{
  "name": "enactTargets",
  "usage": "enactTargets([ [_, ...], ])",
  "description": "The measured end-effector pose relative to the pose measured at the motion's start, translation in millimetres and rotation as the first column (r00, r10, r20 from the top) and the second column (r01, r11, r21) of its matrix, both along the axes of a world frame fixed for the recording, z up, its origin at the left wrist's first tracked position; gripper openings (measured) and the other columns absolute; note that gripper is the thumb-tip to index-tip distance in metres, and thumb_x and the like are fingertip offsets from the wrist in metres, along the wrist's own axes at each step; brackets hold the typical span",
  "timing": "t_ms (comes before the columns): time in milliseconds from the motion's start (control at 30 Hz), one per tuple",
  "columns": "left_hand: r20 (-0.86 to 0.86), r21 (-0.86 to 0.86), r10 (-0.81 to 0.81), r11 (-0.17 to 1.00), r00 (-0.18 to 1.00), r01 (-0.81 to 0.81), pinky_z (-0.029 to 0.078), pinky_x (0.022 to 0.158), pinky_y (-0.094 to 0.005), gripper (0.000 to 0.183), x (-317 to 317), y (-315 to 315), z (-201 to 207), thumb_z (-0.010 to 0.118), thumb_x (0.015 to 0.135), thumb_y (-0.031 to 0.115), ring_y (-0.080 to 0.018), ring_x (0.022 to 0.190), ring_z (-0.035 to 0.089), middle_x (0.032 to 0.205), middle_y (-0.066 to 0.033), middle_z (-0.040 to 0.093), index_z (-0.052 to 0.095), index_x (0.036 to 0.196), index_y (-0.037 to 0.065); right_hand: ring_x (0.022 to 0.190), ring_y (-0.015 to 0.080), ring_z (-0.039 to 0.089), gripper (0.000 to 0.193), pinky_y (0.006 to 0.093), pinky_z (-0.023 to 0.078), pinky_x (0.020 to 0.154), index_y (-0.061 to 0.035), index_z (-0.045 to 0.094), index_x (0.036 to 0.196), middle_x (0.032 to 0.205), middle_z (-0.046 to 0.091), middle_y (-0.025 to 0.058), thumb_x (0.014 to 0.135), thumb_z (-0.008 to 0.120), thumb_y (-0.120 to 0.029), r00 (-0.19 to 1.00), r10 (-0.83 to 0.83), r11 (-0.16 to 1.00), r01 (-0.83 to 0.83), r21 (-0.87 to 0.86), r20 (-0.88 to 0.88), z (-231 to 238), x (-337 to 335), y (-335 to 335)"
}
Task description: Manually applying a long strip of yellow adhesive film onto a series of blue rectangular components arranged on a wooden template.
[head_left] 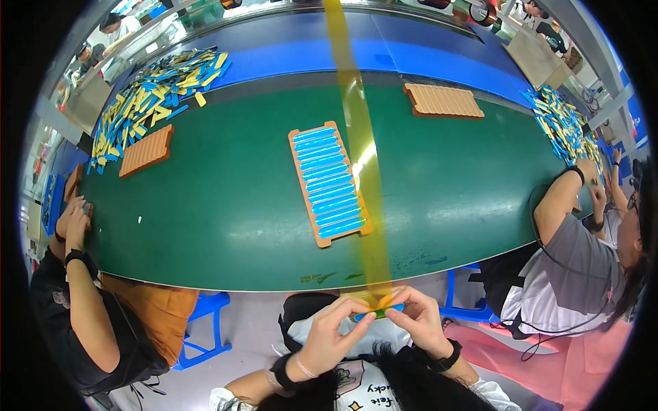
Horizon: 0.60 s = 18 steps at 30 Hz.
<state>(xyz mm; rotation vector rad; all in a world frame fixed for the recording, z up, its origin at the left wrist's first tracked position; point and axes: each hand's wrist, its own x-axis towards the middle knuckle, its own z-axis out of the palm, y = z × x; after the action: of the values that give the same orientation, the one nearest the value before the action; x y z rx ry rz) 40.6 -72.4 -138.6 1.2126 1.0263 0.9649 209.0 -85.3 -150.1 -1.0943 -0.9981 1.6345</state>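
My left hand (327,340) and my right hand (419,320) meet just off the table's near edge. Both pinch a small blue strip (395,307) between thumb and fingers. The lower end of a long, see-through yellow tape (373,240) reaches down to the fingertips; exactly how it meets the strip is hidden by the fingers. Beyond my hands, left of the tape, an orange-brown slotted tray (324,243) lies on the table, its slots filled with several shiny blue strips (329,185).
A green table (226,205) spreads ahead. Ribbed trays (445,101) (146,151) sit at far right and far left. Heaps of blue and yellow strips (157,89) (558,123) lie at both sides. Co-workers (96,308) (582,253) sit left and right, near blue stools (209,332).
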Motion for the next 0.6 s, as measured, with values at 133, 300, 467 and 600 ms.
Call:
enactTargets([
  [133,-0.576,0.376,0.284,0.924,0.766,-0.06,0.04,0.065,-0.0324,0.033,-17.8,32.7,16.5,0.062,0.075,0.015,-0.0262,0.076,0.047,0.092,-0.0154,0.045,0.049,0.098,-0.004,0.086,0.0115,0.052,0.014,0.0234,0.04,0.076,0.0013,0.052,0.084,0.091,0.057,0.0081,0.074,0.061,0.003,0.994,-0.105,0.994,0.105,0.008,-0.038,7.4,4.0,-0.5],
  [300,-0.781,0.553,0.485,0.83,0.394,0.073,0.039,0.066,-0.0346,0.049,-6.9,71.8,4.6,0.066,0.071,0.016,-0.0285,0.078,0.045,0.095,-0.0157,0.042,0.044,0.109,-0.006,0.083,0.0105,0.054,0.015,0.0219,0.042,0.073,0.0016,0.052,0.083,0.089,0.059,0.0081,0.073,0.063,0.002,0.989,-0.147,0.986,0.147,-0.081,0.015,15.8,-1.2,3.8],
  [467,-0.744,0.535,0.463,0.845,0.481,0.016,0.039,0.068,-0.0353,0.054,-5.2,58.2,-5.2,0.067,0.067,0.008,-0.0301,0.08,0.045,0.095,-0.0156,0.043,0.043,0.113,-0.005,0.08,0.0099,0.056,0.013,0.0211,0.044,0.071,0.0021,0.052,0.083,0.087,0.06,0.0087,0.074,0.062,0.002,0.993,-0.121,0.988,0.119,-0.101,-0.01,10.4,-10.3,6.9],
  [600,-0.768,0.496,0.371,0.86,0.521,0.118,0.034,0.062,-0.0321,0.062,0.2,24.7,-1.7,0.069,0.063,0.009,-0.0222,0.072,0.045,0.093,-0.0125,0.045,0.041,0.115,-0.009,0.079,0.0091,0.056,0.014,0.0201,0.045,0.068,0.0028,0.053,0.086,0.088,0.059,0.0089,0.074,0.062,0.002,0.988,-0.15,0.98,0.154,-0.125,0.042,3.7,-11.8,5.7],
])
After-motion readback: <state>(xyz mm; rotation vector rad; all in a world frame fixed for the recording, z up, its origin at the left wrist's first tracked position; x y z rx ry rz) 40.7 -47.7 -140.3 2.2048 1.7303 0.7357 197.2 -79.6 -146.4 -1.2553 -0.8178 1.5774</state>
